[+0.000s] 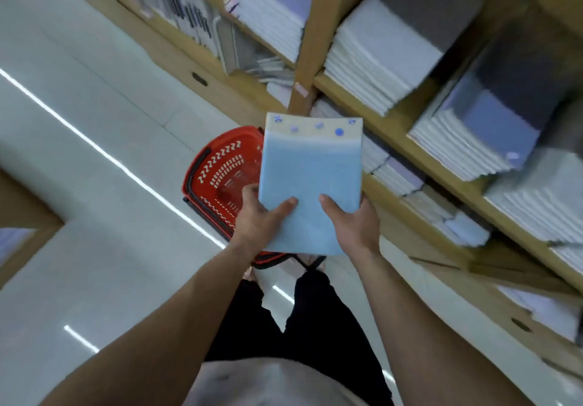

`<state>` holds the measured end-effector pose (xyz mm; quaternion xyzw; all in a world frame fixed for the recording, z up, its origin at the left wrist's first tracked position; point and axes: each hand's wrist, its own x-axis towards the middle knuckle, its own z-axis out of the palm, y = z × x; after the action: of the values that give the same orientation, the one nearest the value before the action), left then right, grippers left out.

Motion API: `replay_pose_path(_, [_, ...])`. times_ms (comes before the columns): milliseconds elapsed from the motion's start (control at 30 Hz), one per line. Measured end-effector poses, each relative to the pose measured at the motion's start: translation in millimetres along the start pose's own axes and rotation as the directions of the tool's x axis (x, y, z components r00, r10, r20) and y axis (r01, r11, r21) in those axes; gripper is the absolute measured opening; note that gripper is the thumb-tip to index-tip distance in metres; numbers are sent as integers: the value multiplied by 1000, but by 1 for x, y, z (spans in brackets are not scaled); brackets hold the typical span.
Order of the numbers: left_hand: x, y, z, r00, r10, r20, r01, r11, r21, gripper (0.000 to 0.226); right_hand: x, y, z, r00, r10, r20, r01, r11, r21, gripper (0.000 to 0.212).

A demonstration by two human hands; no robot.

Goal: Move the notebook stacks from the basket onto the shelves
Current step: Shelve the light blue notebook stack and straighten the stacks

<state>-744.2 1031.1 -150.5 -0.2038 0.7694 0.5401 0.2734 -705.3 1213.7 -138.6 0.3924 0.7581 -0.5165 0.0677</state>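
Observation:
I hold a light blue notebook stack (310,172) with a pale top band of small blue marks, in front of me and above the red basket (220,178). My left hand (260,219) grips its lower left edge, thumb on the cover. My right hand (353,222) grips the lower right edge the same way. The basket sits on the floor below the stack, partly hidden by it; the part of its inside that shows holds nothing. The wooden shelves (391,128) rise just to the right.
The shelf compartments hold several stacks of white and purple notebooks (388,49). A wooden upright (315,36) divides two bays. Pale tiled floor (79,185) spreads to the left. Another wooden unit (19,216) edges in at far left. My dark trouser legs stand behind the basket.

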Motion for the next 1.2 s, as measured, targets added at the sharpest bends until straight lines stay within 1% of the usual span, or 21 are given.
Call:
replay_pose_path(67, [-24, 20, 4, 997, 39, 68, -43, 997, 57, 70, -26, 0, -24, 995, 36, -92, -33, 999, 40, 54])
replay_pose_path(133, [-43, 38, 13, 986, 77, 146, -94, 989, 113, 77, -49, 4, -48, 983, 63, -170, -52, 996, 72, 58])
replay_pose_path(200, [-60, 53, 27, 965, 120, 231, -160, 974, 162, 78, -69, 10, -73, 970, 79, -230, -51, 991, 125, 58])
replay_pose_path(367, [-101, 71, 82, 921, 177, 346, -272, 930, 248, 74, -99, 39, -136, 934, 134, -331, -61, 973, 220, 49])
replay_pose_path(433, [-114, 73, 110, 903, 196, 382, -311, 911, 269, 68, -104, 54, -161, 923, 156, -353, -66, 965, 254, 47])
replay_pose_path(567, [-143, 73, 172, 885, 211, 415, -347, 893, 287, 64, -106, 89, -217, 907, 180, -381, -61, 950, 306, 53])
replay_pose_path(667, [-169, 67, 220, 886, 194, 421, -334, 896, 291, 75, -111, 119, -263, 907, 200, -370, -68, 938, 340, 50])
replay_pose_path(733, [-186, 62, 252, 876, 201, 438, -352, 888, 297, 80, -115, 142, -295, 904, 202, -377, -64, 935, 348, 49])
replay_pose_path(867, [-210, 53, 321, 867, 186, 462, -364, 870, 333, 94, -116, 182, -355, 883, 253, -395, -94, 920, 381, 52])
replay_pose_path(900, [-215, 50, 338, 864, 186, 468, -371, 863, 342, 94, -117, 192, -368, 880, 266, -395, -102, 916, 389, 54])
replay_pose_path(1000, [-242, 51, 377, 861, 194, 470, -385, 852, 354, 82, -119, 219, -401, 867, 288, -406, -116, 910, 398, 54])
replay_pose_path(1067, [-255, 51, 401, 856, 202, 475, -396, 849, 351, 69, -118, 234, -419, 855, 295, -426, -115, 910, 399, 54])
replay_pose_path(1200, [-265, 52, 442, 844, 250, 475, -425, 852, 307, 45, -107, 250, -454, 848, 257, -464, -81, 928, 364, 53])
